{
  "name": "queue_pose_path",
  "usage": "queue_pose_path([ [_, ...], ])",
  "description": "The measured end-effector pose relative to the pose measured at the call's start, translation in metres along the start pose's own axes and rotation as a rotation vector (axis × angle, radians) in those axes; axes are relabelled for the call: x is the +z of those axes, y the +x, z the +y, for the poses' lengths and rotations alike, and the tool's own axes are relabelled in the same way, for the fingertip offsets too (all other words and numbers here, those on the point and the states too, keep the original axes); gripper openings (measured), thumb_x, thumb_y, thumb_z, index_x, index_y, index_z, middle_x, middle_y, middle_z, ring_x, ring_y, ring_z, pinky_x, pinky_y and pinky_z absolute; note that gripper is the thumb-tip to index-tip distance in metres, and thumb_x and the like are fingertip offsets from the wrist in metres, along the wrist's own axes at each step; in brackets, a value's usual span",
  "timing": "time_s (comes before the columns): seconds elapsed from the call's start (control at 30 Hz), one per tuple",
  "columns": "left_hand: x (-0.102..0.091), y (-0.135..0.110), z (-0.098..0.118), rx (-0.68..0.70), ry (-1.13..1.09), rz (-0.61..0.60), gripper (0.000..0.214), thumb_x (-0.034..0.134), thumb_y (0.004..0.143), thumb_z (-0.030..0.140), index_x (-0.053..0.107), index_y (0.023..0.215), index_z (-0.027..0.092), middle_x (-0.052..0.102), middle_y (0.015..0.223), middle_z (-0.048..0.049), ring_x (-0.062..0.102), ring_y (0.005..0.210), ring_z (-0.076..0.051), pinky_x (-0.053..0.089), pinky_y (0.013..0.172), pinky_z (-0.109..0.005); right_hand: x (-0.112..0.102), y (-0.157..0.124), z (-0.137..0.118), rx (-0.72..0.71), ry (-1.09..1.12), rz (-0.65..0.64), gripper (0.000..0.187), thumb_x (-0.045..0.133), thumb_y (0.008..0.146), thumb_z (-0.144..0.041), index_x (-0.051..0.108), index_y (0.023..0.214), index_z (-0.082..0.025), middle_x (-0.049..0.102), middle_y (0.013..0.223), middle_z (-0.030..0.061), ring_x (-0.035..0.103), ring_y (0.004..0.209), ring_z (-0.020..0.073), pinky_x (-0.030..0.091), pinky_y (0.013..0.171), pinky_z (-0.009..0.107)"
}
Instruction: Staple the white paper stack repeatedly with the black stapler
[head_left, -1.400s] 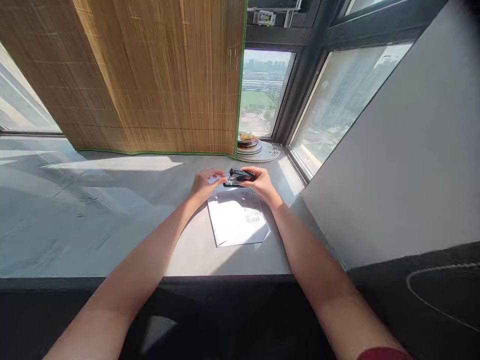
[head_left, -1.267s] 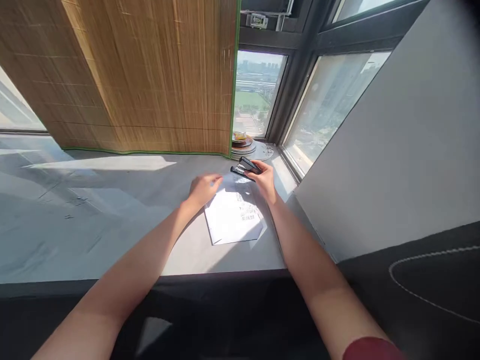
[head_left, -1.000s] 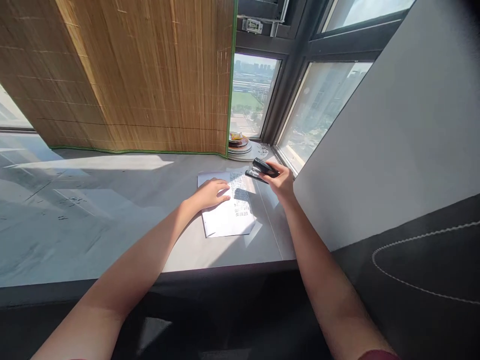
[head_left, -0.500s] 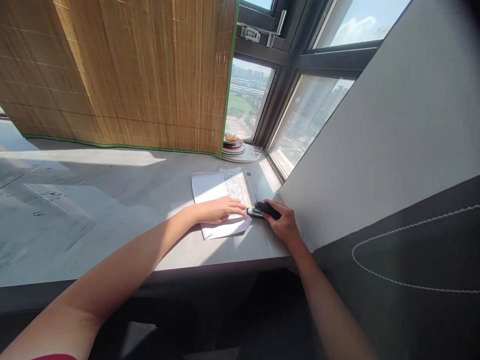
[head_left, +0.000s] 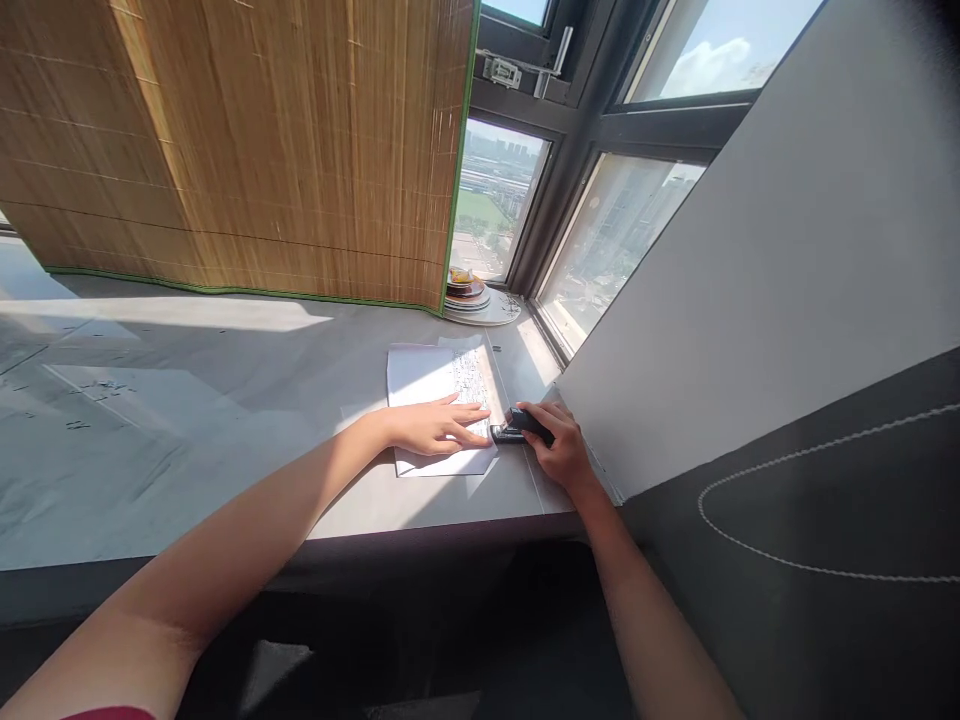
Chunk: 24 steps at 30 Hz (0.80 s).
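Observation:
Sheets of white paper (head_left: 420, 378), with dense dark writing along the right part, lie on the pale sill. My left hand (head_left: 435, 427) rests flat on them, fingers spread and pointing right. A black stapler (head_left: 531, 424) lies at the right edge of the paper, its jaw facing left toward my left fingertips. My right hand (head_left: 564, 445) is wrapped round the stapler's back end. The stapler's top arm is raised above its base. Whether the paper's edge is inside the jaw I cannot tell.
A stack of plates (head_left: 480, 305) stands in the window corner behind the paper. A bamboo blind (head_left: 247, 150) hangs along the back left. A grey wall (head_left: 720, 260) slants up on the right, with a beaded cord (head_left: 787, 570) hanging near it. The sill's front edge (head_left: 450, 530) runs close below my hands.
The paper has turned slightly and sits straighter. My left hand's fingers have spread further apart. My right hand and the stapler have shifted slightly left.

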<state>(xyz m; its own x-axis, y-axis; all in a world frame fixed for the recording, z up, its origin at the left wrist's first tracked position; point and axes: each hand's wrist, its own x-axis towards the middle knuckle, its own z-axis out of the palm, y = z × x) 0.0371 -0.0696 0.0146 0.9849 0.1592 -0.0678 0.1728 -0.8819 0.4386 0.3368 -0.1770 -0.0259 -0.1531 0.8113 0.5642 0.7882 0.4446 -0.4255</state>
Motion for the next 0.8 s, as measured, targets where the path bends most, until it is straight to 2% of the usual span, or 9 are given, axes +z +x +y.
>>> queue_pose_path([
  [0.1, 0.001, 0.0, 0.002, 0.006, 0.004, 0.022, 0.052, 0.054, 0.111, 0.034, 0.061, 0.162, 0.036, 0.032, 0.184, -0.0043, 0.021, 0.174, -0.032, 0.01, 0.142, -0.059, 0.0, -0.002, -0.003, 0.001, -0.076, 0.022, 0.044, 0.065, 0.096, -0.017, 0.074, 0.138, -0.028, 0.079, 0.115, 0.0067, 0.068, 0.109, 0.0323, 0.05, 0.099, 0.05],
  [0.23, 0.007, 0.003, 0.0, 0.049, -0.008, 0.101, 0.048, 0.06, 0.11, 0.038, 0.066, 0.158, 0.037, 0.041, 0.18, -0.007, 0.03, 0.171, -0.036, 0.015, 0.14, -0.064, -0.001, -0.003, -0.003, 0.004, -0.084, 0.008, 0.047, 0.063, 0.096, -0.016, 0.073, 0.14, -0.028, 0.079, 0.118, 0.0071, 0.068, 0.111, 0.0326, 0.049, 0.101, 0.051],
  [0.33, 0.011, 0.005, 0.0, 0.082, 0.008, 0.114, 0.049, 0.061, 0.109, 0.042, 0.065, 0.158, 0.039, 0.042, 0.18, -0.0072, 0.031, 0.17, -0.039, 0.019, 0.139, -0.066, -0.002, -0.002, -0.002, 0.034, -0.103, 0.023, 0.049, 0.062, 0.094, -0.015, 0.074, 0.139, -0.028, 0.079, 0.12, 0.0078, 0.067, 0.112, 0.0336, 0.049, 0.1, 0.051],
  [0.53, 0.016, 0.009, 0.004, 0.065, 0.061, 0.092, 0.054, 0.056, 0.11, 0.05, 0.058, 0.163, 0.041, 0.034, 0.184, -0.0058, 0.025, 0.172, -0.039, 0.016, 0.139, -0.063, -0.005, -0.001, -0.002, 0.03, -0.067, 0.008, 0.047, 0.062, 0.093, -0.016, 0.075, 0.136, -0.029, 0.08, 0.118, 0.0059, 0.068, 0.111, 0.0325, 0.048, 0.1, 0.05],
  [0.8, 0.02, 0.012, -0.003, 0.062, 0.053, 0.196, 0.048, 0.062, 0.109, 0.047, 0.066, 0.156, 0.037, 0.048, 0.176, -0.0088, 0.039, 0.166, -0.038, 0.024, 0.136, -0.059, -0.007, 0.0, -0.004, 0.043, -0.056, 0.021, 0.043, 0.064, 0.091, -0.015, 0.077, 0.131, -0.027, 0.081, 0.115, 0.0053, 0.069, 0.109, 0.032, 0.046, 0.098, 0.05],
])
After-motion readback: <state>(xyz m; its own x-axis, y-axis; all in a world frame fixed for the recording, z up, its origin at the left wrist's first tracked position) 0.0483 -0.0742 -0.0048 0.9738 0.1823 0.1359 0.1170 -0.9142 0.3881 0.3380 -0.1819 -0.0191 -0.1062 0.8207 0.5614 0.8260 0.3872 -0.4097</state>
